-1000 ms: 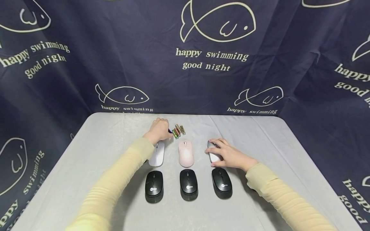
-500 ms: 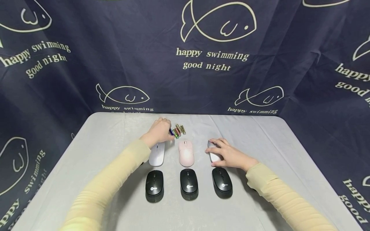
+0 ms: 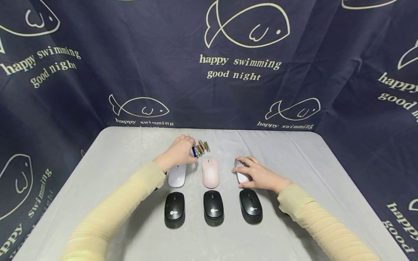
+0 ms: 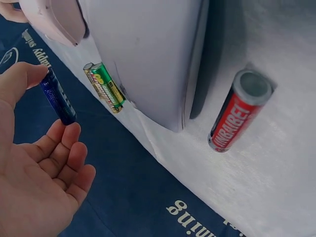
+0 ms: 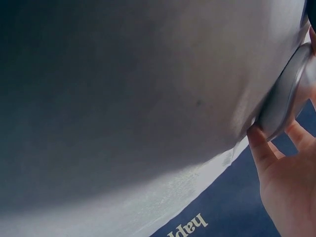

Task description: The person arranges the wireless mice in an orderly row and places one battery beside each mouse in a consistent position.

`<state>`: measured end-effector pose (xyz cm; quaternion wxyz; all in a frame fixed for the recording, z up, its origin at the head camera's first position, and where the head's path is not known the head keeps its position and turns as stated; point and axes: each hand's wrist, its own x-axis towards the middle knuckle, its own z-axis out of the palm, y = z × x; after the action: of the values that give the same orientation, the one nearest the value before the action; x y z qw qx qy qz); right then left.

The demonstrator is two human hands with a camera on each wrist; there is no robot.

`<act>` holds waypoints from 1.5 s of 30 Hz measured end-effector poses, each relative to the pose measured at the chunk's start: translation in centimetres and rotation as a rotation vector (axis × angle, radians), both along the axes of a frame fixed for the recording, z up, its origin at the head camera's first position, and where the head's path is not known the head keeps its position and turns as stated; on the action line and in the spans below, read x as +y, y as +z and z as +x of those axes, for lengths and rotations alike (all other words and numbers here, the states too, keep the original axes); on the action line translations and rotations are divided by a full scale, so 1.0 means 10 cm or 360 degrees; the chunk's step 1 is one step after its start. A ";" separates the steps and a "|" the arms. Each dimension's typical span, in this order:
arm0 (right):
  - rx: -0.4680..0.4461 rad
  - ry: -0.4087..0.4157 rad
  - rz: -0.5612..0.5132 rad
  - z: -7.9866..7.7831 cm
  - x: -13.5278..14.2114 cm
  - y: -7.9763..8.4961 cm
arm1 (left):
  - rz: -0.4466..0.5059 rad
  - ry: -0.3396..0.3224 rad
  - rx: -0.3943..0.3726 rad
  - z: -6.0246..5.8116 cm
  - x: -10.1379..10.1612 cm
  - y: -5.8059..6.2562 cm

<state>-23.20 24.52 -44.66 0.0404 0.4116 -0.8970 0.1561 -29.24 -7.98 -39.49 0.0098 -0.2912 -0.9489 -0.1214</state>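
Note:
My left hand (image 3: 177, 151) pinches a blue battery (image 4: 58, 98) between thumb and fingertips, at the left side of the battery group. Beside it lie a green battery (image 4: 109, 86) and several others in red and gold (image 3: 204, 145). Just below that hand is a white mouse (image 3: 177, 177), its upper end covered by the wrist. A red battery (image 4: 237, 116) shows on the table in the left wrist view; in the head view it is hidden. My right hand (image 3: 258, 174) holds a silver-white mouse (image 3: 242, 177), thumb on the near side and fingers over the top and far side.
Between the hands sits a pink mouse (image 3: 210, 174). Nearer the front, three black mice stand in a row, at left (image 3: 174, 206), middle (image 3: 213, 204) and right (image 3: 250, 203). A dark fish-print curtain (image 3: 209, 101) hangs behind the pale table (image 3: 277, 141).
My left hand has shifted slightly right and nearer, its wrist lowering, and more of the blue battery shows at its fingertips. The right hand has stayed still on its mouse.

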 end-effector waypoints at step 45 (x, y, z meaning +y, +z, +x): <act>-0.0025 -0.0020 0.0000 0.01 0.00 0.00 | -0.0109 -0.0283 -0.0067 0.24 -0.04 -0.32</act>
<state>-23.10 24.48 -44.62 0.0344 0.4046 -0.8999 0.1592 -26.83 -8.40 -42.71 -0.0311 -0.3717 -0.9229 -0.0954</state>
